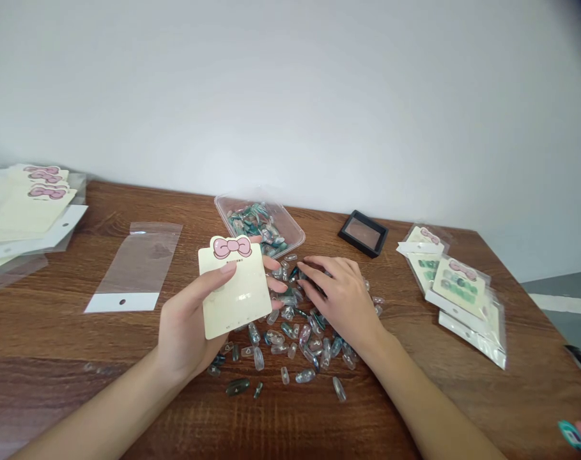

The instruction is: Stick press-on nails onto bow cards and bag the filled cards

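My left hand (189, 319) holds a cream card (237, 294) with a pink bow at its top, thumb on the front and fingers behind. Over the right part of a loose pile of clear and teal press-on nails (273, 338), my right hand (340, 294) reaches down with bent fingers. Its fingertips touch the nails near a dark teal one; whether they grip it is too small to tell. Behind the card stands a clear plastic box (294, 235) with more teal nails inside.
An unfilled clear bag (139, 265) with a white strip lies at left, beside stacked bow cards and bags (26, 204). A small black frame (364, 233) lies behind my right hand. Bagged cards with green nails (457, 287) are at right. A wall stands behind the wooden table (103, 396).
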The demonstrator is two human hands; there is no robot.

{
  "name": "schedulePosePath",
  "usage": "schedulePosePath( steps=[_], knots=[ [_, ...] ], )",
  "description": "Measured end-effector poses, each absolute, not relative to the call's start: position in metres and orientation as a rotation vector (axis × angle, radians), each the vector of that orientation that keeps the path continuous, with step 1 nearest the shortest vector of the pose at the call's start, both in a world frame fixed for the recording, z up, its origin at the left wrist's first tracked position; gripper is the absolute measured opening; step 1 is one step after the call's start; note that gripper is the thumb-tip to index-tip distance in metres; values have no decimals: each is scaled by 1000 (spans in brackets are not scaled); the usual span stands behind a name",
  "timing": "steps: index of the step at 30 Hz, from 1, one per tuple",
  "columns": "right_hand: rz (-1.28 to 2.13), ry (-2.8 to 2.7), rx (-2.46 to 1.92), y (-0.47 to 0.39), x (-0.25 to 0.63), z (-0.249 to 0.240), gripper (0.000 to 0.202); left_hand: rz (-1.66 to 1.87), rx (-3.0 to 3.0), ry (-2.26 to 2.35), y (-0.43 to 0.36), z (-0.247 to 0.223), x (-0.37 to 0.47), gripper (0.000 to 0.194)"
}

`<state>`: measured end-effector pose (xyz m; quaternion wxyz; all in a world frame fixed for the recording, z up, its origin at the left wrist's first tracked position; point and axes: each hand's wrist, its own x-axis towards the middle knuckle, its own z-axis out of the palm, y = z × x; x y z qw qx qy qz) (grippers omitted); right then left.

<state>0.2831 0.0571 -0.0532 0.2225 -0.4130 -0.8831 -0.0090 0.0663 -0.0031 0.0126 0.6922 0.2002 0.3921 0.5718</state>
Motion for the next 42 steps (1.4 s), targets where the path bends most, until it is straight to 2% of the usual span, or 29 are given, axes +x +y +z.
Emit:
schedulePosePath(
  steps=[4, 9, 17, 24, 29, 36, 42],
  knots=[
    [-24, -2435, -1162, 56, 282, -52, 20, 1291, 463, 871, -3, 12, 66, 60],
    [104, -2412, -1124, 55, 282, -48, 5, 1287, 459, 891, -3, 16, 67, 58],
    [241, -2196, -1073, 48, 288, -38, 5, 1273, 465, 911, -2, 19, 65, 50],
    [309, -2536, -828, 46, 292, -28, 12, 1288, 428, 901, -2, 19, 66, 52],
    [397, -2687, -857, 48, 297, -20, 15, 1276, 442, 860, -1, 19, 64, 49],
    [250, -2736, -851, 50, 302, -23, 17, 1266, 473, 812, -1, 14, 61, 44],
    [72, -2758, -832, 50, 302, -24, 22, 1265, 496, 795, 0, 9, 60, 57]
  ],
)
